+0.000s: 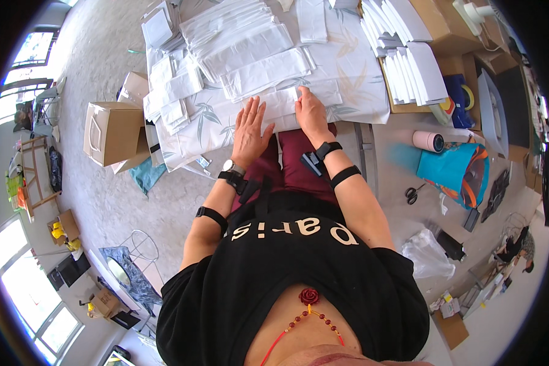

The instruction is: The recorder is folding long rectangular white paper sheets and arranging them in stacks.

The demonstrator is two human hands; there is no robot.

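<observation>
A flat, whitish plastic bag (282,104) lies along the table's near edge, between my hands. My left hand (250,135) rests flat by its left end, fingers stretched out and pointing away from me. At the other end, my right hand (312,114) is closed, its thumb and fingers pinched on the bag near a small white edge; the curled fingers partly hide what they grip. Just beyond lie a pile of similar long bags (265,70) and a larger overlapping stack (235,36). Shorter white packets (175,91) are heaped to the left.
A leaf-patterned cloth covers the table (354,67). White folded card pieces (412,73) stand in a carton at right. Cardboard boxes (113,131) sit left of the table. On the floor at right are black scissors (413,194), a blue bag (445,168) and a pink bottle (427,141).
</observation>
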